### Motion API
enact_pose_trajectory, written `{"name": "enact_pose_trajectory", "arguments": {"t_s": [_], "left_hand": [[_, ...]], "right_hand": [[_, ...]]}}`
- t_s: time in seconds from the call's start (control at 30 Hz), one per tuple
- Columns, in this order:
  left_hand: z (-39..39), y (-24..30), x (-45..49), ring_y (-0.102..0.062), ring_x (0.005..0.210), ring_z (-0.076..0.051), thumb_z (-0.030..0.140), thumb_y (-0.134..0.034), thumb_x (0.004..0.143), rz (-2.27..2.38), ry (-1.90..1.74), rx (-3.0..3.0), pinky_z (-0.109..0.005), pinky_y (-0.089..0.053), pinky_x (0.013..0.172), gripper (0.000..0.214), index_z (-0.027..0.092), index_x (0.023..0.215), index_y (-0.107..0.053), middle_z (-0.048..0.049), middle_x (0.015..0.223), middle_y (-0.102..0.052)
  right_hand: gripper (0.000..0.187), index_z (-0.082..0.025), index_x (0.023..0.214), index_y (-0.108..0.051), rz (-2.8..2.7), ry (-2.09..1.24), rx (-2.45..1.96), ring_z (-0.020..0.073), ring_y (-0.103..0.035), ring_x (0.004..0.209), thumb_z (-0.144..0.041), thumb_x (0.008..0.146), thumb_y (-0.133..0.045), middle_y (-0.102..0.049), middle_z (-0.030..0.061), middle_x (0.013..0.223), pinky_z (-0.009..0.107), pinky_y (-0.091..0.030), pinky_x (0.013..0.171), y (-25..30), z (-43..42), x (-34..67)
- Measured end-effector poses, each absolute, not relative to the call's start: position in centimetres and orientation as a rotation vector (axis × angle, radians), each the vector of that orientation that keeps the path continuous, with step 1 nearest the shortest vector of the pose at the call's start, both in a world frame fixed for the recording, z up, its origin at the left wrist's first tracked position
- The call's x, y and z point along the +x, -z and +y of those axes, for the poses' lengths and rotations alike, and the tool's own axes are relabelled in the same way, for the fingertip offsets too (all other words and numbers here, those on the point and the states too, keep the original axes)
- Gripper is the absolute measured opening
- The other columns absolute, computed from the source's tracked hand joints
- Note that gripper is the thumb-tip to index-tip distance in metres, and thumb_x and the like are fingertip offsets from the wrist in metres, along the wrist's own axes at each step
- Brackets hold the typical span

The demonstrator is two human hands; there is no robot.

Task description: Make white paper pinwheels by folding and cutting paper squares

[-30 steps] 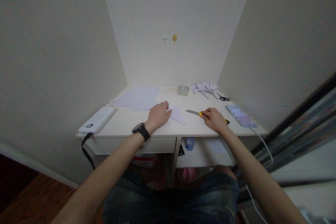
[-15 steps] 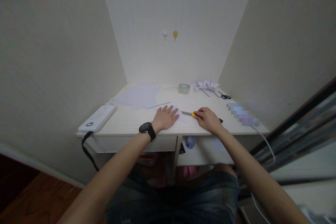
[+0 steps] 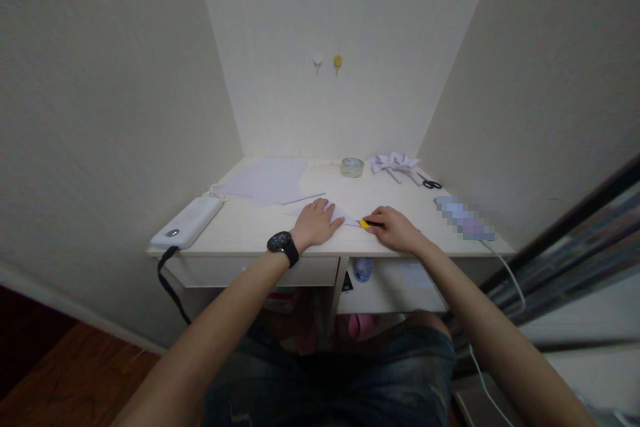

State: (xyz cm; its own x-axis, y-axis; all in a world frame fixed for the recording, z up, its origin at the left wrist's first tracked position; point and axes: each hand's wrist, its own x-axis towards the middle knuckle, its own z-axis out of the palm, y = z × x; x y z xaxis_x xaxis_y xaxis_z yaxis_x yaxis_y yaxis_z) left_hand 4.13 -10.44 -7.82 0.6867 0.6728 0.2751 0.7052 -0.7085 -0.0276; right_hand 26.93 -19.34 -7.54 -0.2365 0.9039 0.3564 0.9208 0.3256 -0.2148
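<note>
My left hand [image 3: 318,221] lies flat with spread fingers, pressing a folded piece of white paper [image 3: 345,216] against the white desk [image 3: 260,230]. A black watch is on that wrist. In my right hand [image 3: 394,228] is a yellow and black utility knife [image 3: 367,223], its tip pointing left at the right corner of the paper. Most of the blade is hidden by or inside the paper's edge; I cannot tell which. The palm covers the knife's rear end.
White sheets [image 3: 267,180] lie at the back left, a tape roll [image 3: 352,167] at the back middle. Folded paper pieces [image 3: 394,161] and black scissors [image 3: 430,182] are at the back right. A white device [image 3: 189,221] with a black strap sits left; a phone [image 3: 464,219] with a cable lies right.
My right hand has brought the knife left and slightly down to the paper's corner, and less blade shows. The paper has shifted or turned a little under my left hand.
</note>
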Motion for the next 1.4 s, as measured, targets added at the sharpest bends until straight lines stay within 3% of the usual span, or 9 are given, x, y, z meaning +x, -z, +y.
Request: {"name": "enact_pose_trajectory", "arguments": {"t_s": [0.1,0.27,0.4,0.53,0.63,1.1,1.4], "left_hand": [[-10.6,7.9,4.1,-0.038,0.137,-0.033,0.057,-0.027,0.098,-1.169,0.391,-2.744,-0.045,-0.03,0.111,0.065,0.009,0.136,-0.051,-0.0208,0.145,-0.045],[-10.8,7.6,4.1,-0.045,0.13,-0.032,0.056,-0.027,0.098,-1.132,0.402,-2.736,-0.044,-0.031,0.11,0.066,0.007,0.132,-0.054,-0.0227,0.133,-0.054],[-10.6,7.7,4.1,-0.035,0.139,-0.033,0.057,-0.023,0.098,-1.186,0.329,-2.785,-0.046,-0.025,0.113,0.07,0.008,0.143,-0.044,-0.0224,0.147,-0.044],[-10.3,8.0,4.2,-0.025,0.145,-0.034,0.058,-0.017,0.098,-1.213,0.232,-2.855,-0.048,-0.02,0.116,0.069,0.017,0.151,-0.034,-0.015,0.158,-0.029],[-10.2,8.0,4.2,-0.023,0.146,-0.034,0.055,-0.016,0.099,-1.216,0.198,-2.867,-0.049,-0.018,0.116,0.064,0.022,0.152,-0.032,-0.0117,0.159,-0.028],[-10.1,7.3,4.3,-0.019,0.148,-0.033,0.039,-0.018,0.1,-1.257,0.069,-2.89,-0.049,-0.017,0.117,0.058,0.02,0.154,-0.027,-0.0111,0.161,-0.023],[-10.0,7.3,4.2,-0.017,0.148,-0.033,0.04,-0.019,0.099,-1.256,0.071,-2.917,-0.05,-0.016,0.118,0.059,0.02,0.154,-0.027,-0.0107,0.161,-0.021]], "right_hand": [[0.032,-0.018,0.113,-0.074,-2.211,0.018,-1.617,0.0239,-0.061,0.094,-0.018,0.085,-0.058,-0.07,0.0118,0.103,0.033,-0.046,0.087,7.2,-19.2,27.1],[0.032,-0.019,0.113,-0.074,-2.198,0.012,-1.649,0.023,-0.061,0.094,-0.018,0.086,-0.056,-0.07,0.0112,0.104,0.032,-0.045,0.086,7.1,-19.3,26.8],[0.031,-0.019,0.112,-0.074,-2.157,0.026,-1.686,0.0227,-0.062,0.094,-0.018,0.086,-0.056,-0.07,0.011,0.105,0.031,-0.046,0.086,7.2,-19.4,26.2],[0.03,-0.02,0.112,-0.074,-2.099,0.018,-1.708,0.0225,-0.062,0.095,-0.021,0.086,-0.058,-0.07,0.0098,0.107,0.032,-0.046,0.087,7.7,-19.2,25.8],[0.028,-0.021,0.111,-0.074,-2.07,0.042,-1.715,0.0222,-0.062,0.095,-0.021,0.087,-0.058,-0.07,0.0092,0.106,0.031,-0.046,0.086,8.2,-19.0,25.6],[0.026,-0.023,0.108,-0.076,-2.067,0.002,-1.574,0.0207,-0.061,0.088,-0.02,0.086,-0.061,-0.068,0.0076,0.096,0.031,-0.047,0.08,9.0,-17.8,26.9],[0.025,-0.024,0.106,-0.077,-2.076,-0.079,-1.53,0.0206,-0.063,0.086,-0.023,0.084,-0.064,-0.066,0.007,0.093,0.032,-0.049,0.077,9.3,-16.6,27.9]]}}
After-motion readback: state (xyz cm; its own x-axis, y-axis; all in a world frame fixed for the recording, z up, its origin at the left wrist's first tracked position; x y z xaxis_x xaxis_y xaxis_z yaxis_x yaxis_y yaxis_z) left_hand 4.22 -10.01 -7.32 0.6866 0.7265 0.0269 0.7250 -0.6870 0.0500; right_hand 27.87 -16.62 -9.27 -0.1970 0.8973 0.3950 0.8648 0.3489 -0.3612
